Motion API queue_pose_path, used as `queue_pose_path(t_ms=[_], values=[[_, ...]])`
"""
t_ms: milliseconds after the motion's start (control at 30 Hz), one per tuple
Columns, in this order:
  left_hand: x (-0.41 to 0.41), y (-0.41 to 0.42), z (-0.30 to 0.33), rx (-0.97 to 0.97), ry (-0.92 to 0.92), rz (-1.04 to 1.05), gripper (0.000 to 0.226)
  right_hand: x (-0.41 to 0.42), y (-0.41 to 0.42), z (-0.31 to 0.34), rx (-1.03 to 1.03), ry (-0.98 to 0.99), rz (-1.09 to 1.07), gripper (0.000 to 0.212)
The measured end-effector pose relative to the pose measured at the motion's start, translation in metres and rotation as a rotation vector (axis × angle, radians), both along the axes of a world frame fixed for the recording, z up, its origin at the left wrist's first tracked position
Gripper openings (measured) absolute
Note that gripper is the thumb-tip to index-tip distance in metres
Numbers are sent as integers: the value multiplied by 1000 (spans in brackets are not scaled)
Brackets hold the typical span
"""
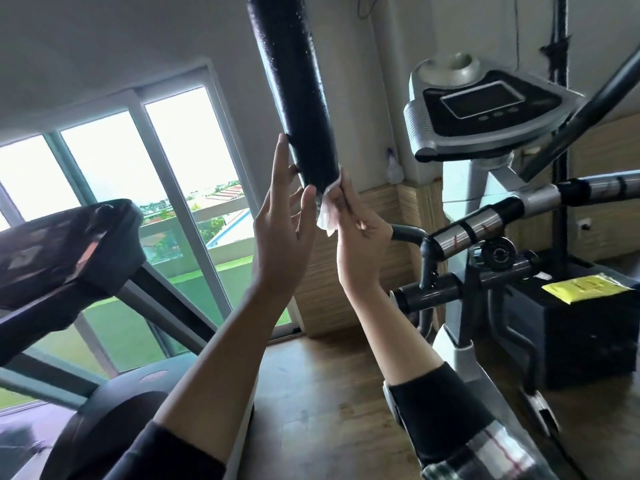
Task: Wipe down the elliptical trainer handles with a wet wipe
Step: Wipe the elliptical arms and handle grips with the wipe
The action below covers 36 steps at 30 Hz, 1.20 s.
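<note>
A thick black foam-covered handle (pixel 294 81) of the elliptical trainer runs down from the top of the view, its surface glistening with droplets. My left hand (pixel 282 226) is raised beside its lower end, fingers straight, fingertips touching the foam's left side. My right hand (pixel 360 233) pinches a crumpled white wet wipe (pixel 327 211) against the handle's lower end. A second black handle (pixel 581 112) slants up at the right edge. The fixed chrome and black handlebar (pixel 485 223) sits lower right.
The elliptical's grey console (pixel 485 105) with a dark screen stands right of the handle. A treadmill console (pixel 59 251) fills the left, in front of large windows (pixel 114 188). A black box with a yellow label (pixel 588 289) stands lower right on the wooden floor (pixel 329 393).
</note>
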<state>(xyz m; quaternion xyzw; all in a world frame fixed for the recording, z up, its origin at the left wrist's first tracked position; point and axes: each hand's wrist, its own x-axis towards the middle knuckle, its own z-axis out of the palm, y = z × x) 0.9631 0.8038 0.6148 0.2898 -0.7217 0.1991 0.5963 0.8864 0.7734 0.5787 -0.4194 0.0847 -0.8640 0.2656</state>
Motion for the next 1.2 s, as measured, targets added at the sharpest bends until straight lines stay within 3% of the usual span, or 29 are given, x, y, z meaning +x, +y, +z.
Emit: queue_pose_path(t_ms=[567,733,933,1067,1200], values=[[-2,9,14,-31,22,-21,63,-18,6,17,-26,175,-5,38],[-3,9,21,-94,23,-25,62,-19,16,21,21,121,65,36],[-12,20,38,-153,-81,68,54,-32,16,34,-54,175,149,34],[-22,26,46,-148,-93,178,53,-35,13,33,-61,176,186,44],[-30,30,49,-131,-96,282,55,-42,14,43,-64,215,251,37]])
